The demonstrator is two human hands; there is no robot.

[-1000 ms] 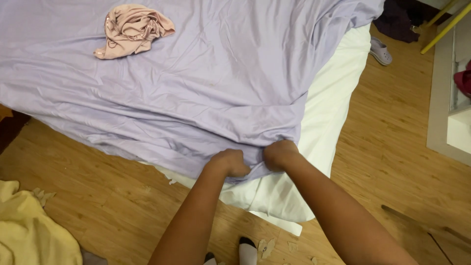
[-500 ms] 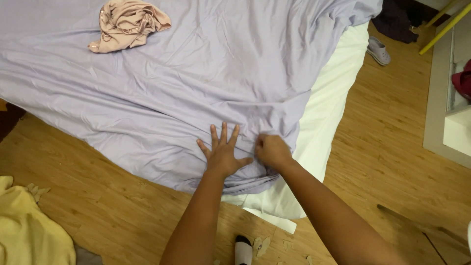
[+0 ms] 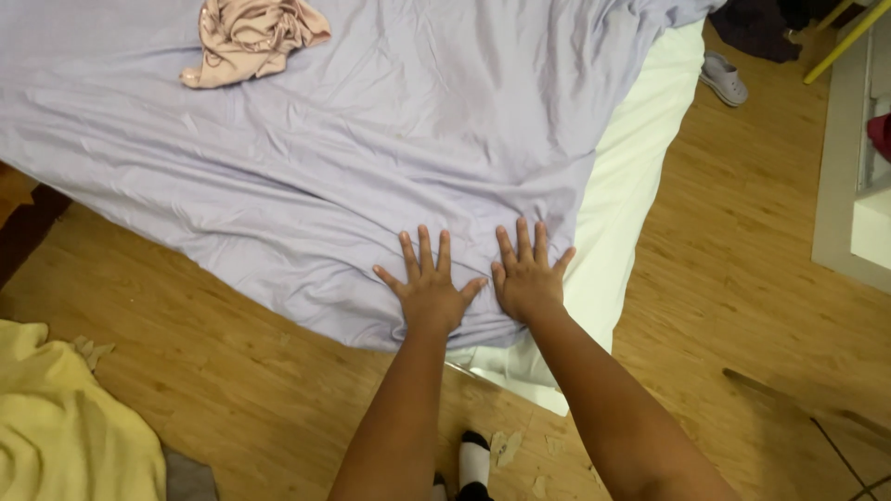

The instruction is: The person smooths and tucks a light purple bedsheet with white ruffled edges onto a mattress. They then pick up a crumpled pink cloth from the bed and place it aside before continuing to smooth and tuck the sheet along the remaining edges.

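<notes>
Lilac sheet (image 3: 371, 167) lies under both hands; left hand (image 3: 429, 288), right hand (image 3: 529, 278) fingers splayed flat.

Plain lavender sheet (image 3: 371, 158) over a white mattress (image 3: 631, 213), crumpled pale pink garment (image 3: 249, 37) near the bed's far edge, pale yellow cloth (image 3: 56, 417), honey-brown wood-grain floor (image 3: 742, 278), grey shoe (image 3: 724, 79), black-and-white sock (image 3: 475, 456).

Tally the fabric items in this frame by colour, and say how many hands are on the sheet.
Lavender: 1, the sheet on the mattress
Pink: 1, crumpled garment
Yellow: 1, cloth on the floor
Dark: 1, clothing pile
Total fabric items: 4
Hands flat on the sheet: 2, left hand, right hand
</notes>
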